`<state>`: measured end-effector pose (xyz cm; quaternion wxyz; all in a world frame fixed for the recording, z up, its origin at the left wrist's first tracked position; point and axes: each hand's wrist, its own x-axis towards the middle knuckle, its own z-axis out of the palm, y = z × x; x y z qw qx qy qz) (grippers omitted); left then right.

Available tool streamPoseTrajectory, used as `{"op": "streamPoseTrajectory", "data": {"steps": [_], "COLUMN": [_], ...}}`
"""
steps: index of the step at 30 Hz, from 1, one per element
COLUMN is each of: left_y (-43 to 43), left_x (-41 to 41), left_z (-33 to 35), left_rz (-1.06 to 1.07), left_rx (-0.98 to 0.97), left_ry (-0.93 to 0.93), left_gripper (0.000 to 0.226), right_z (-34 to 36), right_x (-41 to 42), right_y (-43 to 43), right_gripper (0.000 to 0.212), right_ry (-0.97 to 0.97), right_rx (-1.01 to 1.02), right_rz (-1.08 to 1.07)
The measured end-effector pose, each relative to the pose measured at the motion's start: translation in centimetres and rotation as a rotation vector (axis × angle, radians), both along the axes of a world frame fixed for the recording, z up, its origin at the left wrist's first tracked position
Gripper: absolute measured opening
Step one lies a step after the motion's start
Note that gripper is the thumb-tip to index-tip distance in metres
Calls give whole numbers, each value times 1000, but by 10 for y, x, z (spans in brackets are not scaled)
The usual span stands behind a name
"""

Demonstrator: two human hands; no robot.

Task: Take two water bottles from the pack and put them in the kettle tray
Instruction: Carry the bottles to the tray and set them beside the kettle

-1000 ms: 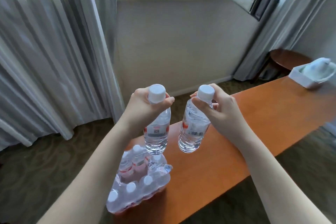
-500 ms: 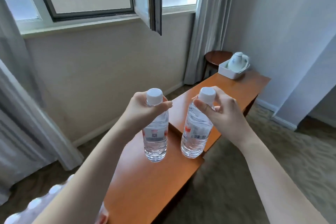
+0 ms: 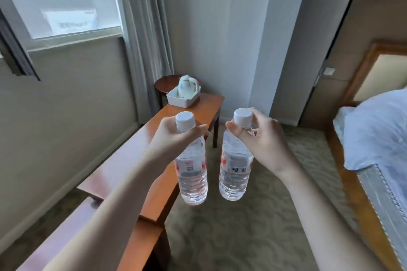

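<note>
I log: left hand [image 3: 174, 136] clamped on left water bottle [image 3: 192, 167]; right hand [image 3: 263, 138] on right water bottle [image 3: 235, 165]. At twelve o'clock, white tray [image 3: 184, 99] holding kettle [image 3: 186, 86].

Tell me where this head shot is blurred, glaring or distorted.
Head view: motion blur smears the edges, worst at the window and the bed; the window is blown out by daylight; wide-angle bending bows the desk; both bottles, left and right, stay fairly sharp, while the kettle in its tray looks soft.
</note>
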<state>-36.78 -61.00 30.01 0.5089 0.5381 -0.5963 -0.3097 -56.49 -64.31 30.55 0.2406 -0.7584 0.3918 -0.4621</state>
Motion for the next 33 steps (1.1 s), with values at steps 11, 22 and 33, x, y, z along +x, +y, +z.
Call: {"op": "streamPoseTrajectory", "data": {"steps": [11,22,33], "left_y": [-223,-438,-634], "left_x": [-74,-86,-96], "left_z": [-22,-11,-21], "left_rz": [-254,-284,-135], "left_rx": [-35,-43,31], "left_ry": [6,-6,-60], "left_gripper": [21,14,17], "right_z": [-15,-8,-14], "right_x": [-77,-99,-107], "right_y": [-176,-376,-618], "right_gripper": [41,50,45], "right_ry": [-3,37,8], "right_rx": [19,-61,-13], "right_rz": [-251,-345,-53]}}
